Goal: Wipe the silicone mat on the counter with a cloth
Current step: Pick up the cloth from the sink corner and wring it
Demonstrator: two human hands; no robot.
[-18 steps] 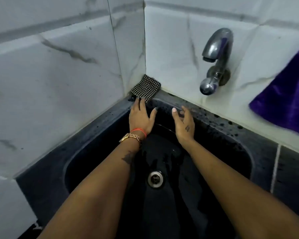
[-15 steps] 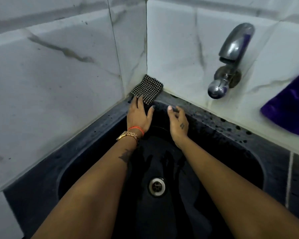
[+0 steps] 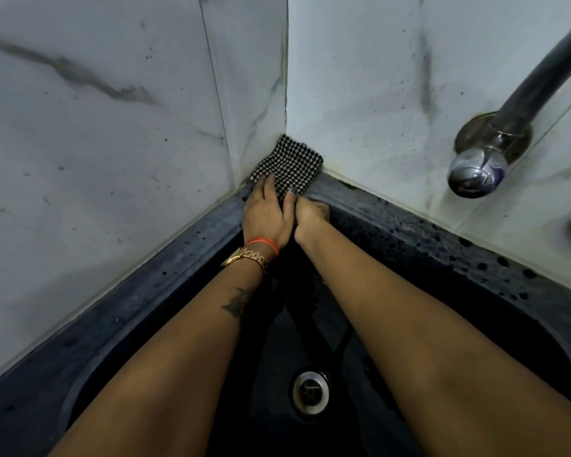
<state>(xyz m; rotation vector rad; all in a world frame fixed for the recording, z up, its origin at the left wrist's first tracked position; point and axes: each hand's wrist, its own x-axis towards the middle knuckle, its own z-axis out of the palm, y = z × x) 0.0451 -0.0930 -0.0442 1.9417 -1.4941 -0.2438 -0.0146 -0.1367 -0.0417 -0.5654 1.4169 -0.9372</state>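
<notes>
Below both forearms lies the black sink (image 3: 475,324). Past the fingertips, the checkered cloth (image 3: 290,166) sits in the wall corner. The left hand (image 3: 266,216) presses its near edge; the right hand (image 3: 310,214), fingers curled, touches the left.

Dim, bluish light; wide-angle bending at edges, tap (image 3: 521,103) blurred.
</notes>
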